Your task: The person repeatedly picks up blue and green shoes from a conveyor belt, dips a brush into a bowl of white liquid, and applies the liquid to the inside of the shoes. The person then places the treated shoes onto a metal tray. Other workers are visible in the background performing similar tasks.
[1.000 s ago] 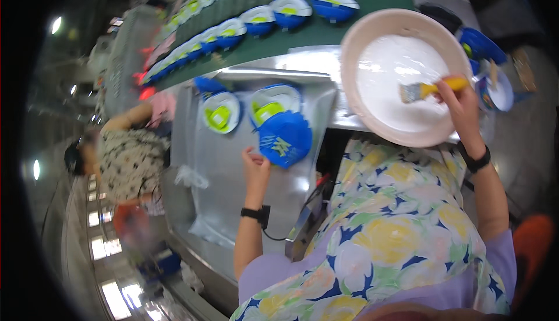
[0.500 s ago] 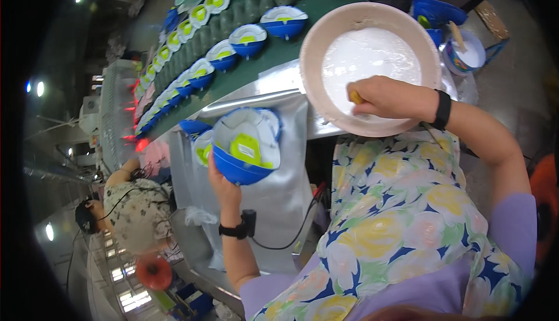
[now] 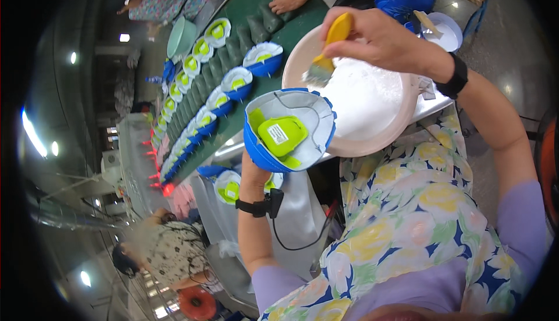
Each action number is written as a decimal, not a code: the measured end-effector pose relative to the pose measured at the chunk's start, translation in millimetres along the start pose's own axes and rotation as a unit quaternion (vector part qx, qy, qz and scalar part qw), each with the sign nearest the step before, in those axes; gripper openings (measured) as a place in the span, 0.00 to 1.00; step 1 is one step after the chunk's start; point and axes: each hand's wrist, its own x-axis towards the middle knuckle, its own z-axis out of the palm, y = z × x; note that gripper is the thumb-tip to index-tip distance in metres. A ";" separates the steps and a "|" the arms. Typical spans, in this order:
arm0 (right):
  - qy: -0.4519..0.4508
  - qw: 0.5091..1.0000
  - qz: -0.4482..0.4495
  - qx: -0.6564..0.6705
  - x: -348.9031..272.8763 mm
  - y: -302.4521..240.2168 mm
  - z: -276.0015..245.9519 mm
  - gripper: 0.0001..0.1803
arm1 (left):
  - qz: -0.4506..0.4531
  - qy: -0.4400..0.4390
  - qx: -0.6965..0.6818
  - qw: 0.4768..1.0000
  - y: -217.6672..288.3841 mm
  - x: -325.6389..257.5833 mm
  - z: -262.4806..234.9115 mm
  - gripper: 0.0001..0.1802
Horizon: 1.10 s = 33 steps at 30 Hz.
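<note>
My left hand [image 3: 254, 172] holds up a blue shoe upper [image 3: 311, 108] from below, its fingers mostly hidden behind it. The white lining of the upper faces me, with a lime-green piece [image 3: 295, 129] and a white label inside. My right hand [image 3: 372, 38] grips a paintbrush [image 3: 339, 28] by its yellow handle. The bristles point down, just above the upper's far edge and apart from it as far as I can tell. Behind the upper stands a pale pink basin [image 3: 378, 148] with white liquid [image 3: 367, 103] in it.
A green conveyor [image 3: 230, 124] carries rows of blue uppers, lime-and-white pieces and dark shoe lasts [image 3: 256, 30]. A co-worker's hand [image 3: 285, 2] touches a last. More uppers lie in a metal tray [image 3: 297, 204]. A white tub [image 3: 445, 33] stands right, beyond the basin.
My right hand has lifted the brush out of the basin, up and left. My left hand has brought the upper rightward and up, to the basin's near left rim. Co-workers' arms now show at the far side.
</note>
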 end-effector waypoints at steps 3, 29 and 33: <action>0.029 0.998 -0.028 -0.040 4.2 4.3 7.3 0.16 | 0.062 -0.007 0.034 0.997 3.3 6.8 21.1 0.30; 0.115 0.987 0.080 0.081 -37.6 16.8 0.9 0.13 | -0.021 0.046 -0.006 0.999 -2.3 44.4 25.6 0.29; 0.093 0.987 -0.121 0.054 -35.3 13.6 5.9 0.10 | -0.195 -0.052 -0.282 0.938 -29.2 36.0 46.1 0.32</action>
